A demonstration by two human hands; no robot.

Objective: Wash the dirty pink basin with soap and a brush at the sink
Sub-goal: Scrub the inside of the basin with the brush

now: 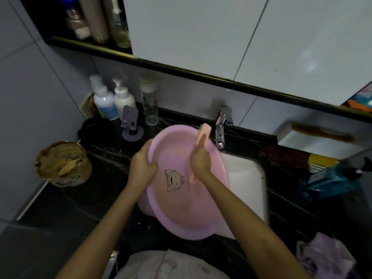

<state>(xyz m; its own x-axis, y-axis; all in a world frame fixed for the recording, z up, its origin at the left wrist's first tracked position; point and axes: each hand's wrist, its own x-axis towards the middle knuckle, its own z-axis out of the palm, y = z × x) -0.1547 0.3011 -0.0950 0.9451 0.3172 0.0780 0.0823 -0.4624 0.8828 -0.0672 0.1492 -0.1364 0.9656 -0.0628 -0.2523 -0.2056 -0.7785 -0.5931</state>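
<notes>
- Nearest the camera, a pale garment [161,264] fills the bottom edge, and both bare forearms reach forward from it toward the work.
- The right hand [201,158] is wrapped round a pink brush [203,134]. The brush's upper end sticks out above the hand, at the basin's far rim and just beside the tap [220,130]. The brush is blurred, so I cannot tell which way the bristles face.
- The left hand [142,164] clamps the left rim, with the thumb inside the bowl and the fingers behind the wall.
- The pink basin [181,210] is tipped up with its open face toward the camera. It is held partly over the white sink [247,178] and partly over the black counter [104,158].
- Progress, as a judgement: this looks like the scrubbing stage. A faint brownish film shows on the inner wall around the cartoon print, so the inside is probably not clean yet. No foam and no running water can be made out.
- Likely left to do: work the brush over the rest of the inside, the rim and the outside, then rinse.
- Pose: the right wrist is raised with the hand edge-on to the bowl. The left arm braces the basin against that push.
</notes>
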